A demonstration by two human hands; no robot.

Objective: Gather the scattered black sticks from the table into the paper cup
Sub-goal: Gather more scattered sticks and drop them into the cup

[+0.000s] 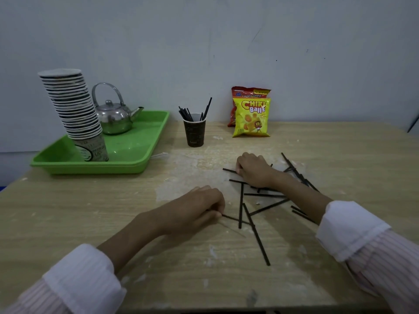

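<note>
- Sleeves with white cuffs, left sleeve and right sleeve, fill the near corners, and both forearms reach out over the table.
- Left hand lies knuckles-up on the wood with its fingers curled in tight, pinching the end of one black stick that runs off to the right.
- Right hand sits farther out on top of the pile with its fingers bent down. A stick end pokes out beside them, but I cannot tell whether the hand grips it or only presses on it.
- Black sticks lie loose and crossing one another between and under the two arms, roughly a dozen or more. None of them is near the cup.
- Paper cup stands upright toward the wall, well apart from the pile, with several sticks already standing in it.
- Judged from that, the job is partly done, and most of the sticks still have to be picked up and carried over.
- Green tray at the left holds a metal kettle and a leaning stack of cups; two snack bags stand to the right of the cup.
</note>
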